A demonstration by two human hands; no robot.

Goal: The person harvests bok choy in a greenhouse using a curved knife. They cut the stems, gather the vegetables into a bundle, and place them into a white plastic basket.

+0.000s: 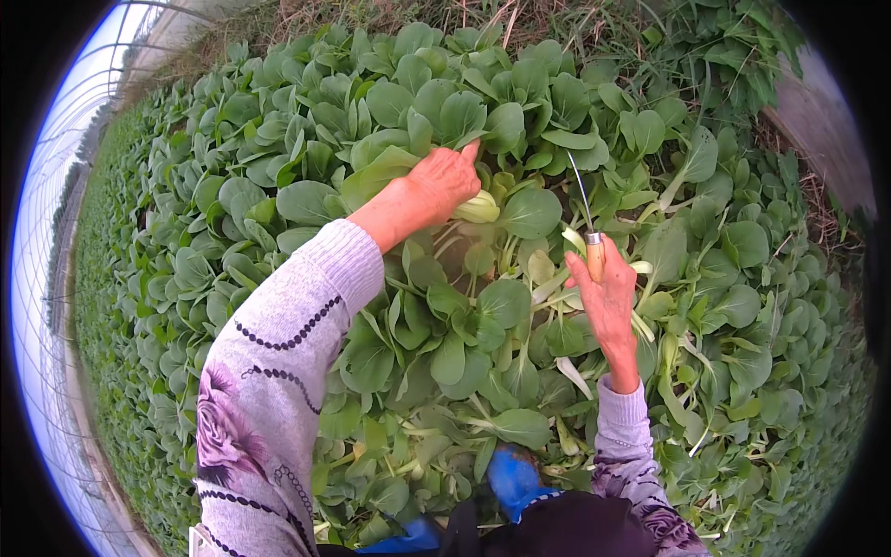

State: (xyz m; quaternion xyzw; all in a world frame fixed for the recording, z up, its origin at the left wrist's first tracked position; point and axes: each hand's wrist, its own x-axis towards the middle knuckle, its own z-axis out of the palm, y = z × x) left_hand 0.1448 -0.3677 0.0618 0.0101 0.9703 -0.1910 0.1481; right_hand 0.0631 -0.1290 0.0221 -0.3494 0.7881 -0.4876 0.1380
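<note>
My left hand (445,179) is closed around a head of bok choy, whose pale base (479,207) sticks out below the fingers; its leaves (379,167) spread to the left. In my right hand (607,292) is a small knife with a wooden handle (595,259) and a metal collar. The thin, narrow blade (580,184) points up and away from me, over the leaves and apart from the held head. Cut-looking pale stalks (574,376) lie among the leaves below and around the right hand.
Dense bok choy plants (174,278) stretch away to the left. Loose leaves (522,426) lie near my blue-covered feet (514,480). Dry grass and weeds (626,35) line the far edge, with a pale strip (825,125) at the upper right. A hooped frame (62,167) curves along the left.
</note>
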